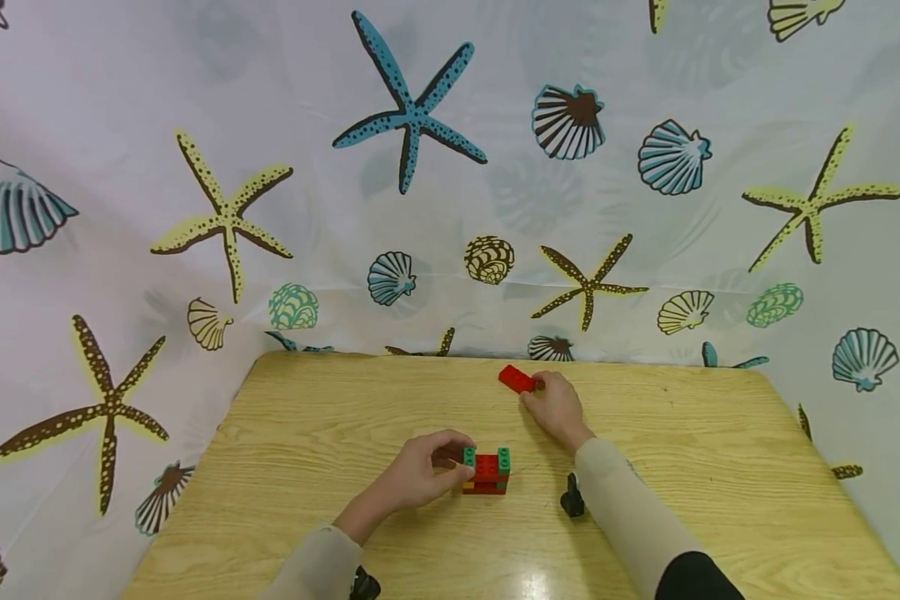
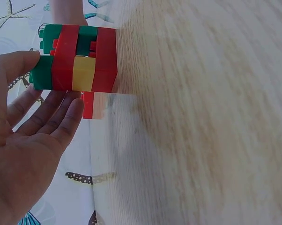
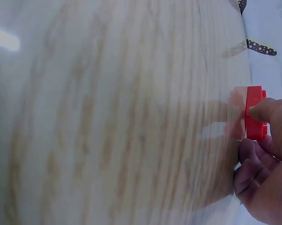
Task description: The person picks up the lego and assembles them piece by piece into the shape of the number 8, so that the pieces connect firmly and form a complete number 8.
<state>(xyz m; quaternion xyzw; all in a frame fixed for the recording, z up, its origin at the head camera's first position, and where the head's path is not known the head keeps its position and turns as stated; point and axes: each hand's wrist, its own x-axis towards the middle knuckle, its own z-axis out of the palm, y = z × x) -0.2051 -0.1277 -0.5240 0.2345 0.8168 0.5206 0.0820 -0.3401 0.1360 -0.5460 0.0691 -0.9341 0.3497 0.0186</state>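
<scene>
A small structure of stacked toy bricks (image 1: 486, 468), red with two green bricks on top, stands on the wooden table. In the left wrist view, its side shows red, yellow and green bricks (image 2: 84, 73). My left hand (image 1: 423, 471) steadies it from the left, thumb (image 2: 26, 63) at a green brick and curled fingers behind. Farther back on the table lies a red brick (image 1: 515, 379). My right hand (image 1: 558, 408) pinches its near end between thumb and fingers; the right wrist view shows the thumb on the red brick's (image 3: 254, 101) side.
The wooden table (image 1: 330, 408) meets a white cloth (image 1: 450, 317) printed with starfish and shells at its back and sides. Black parts of the wrist gear (image 1: 572, 497) hang by each forearm.
</scene>
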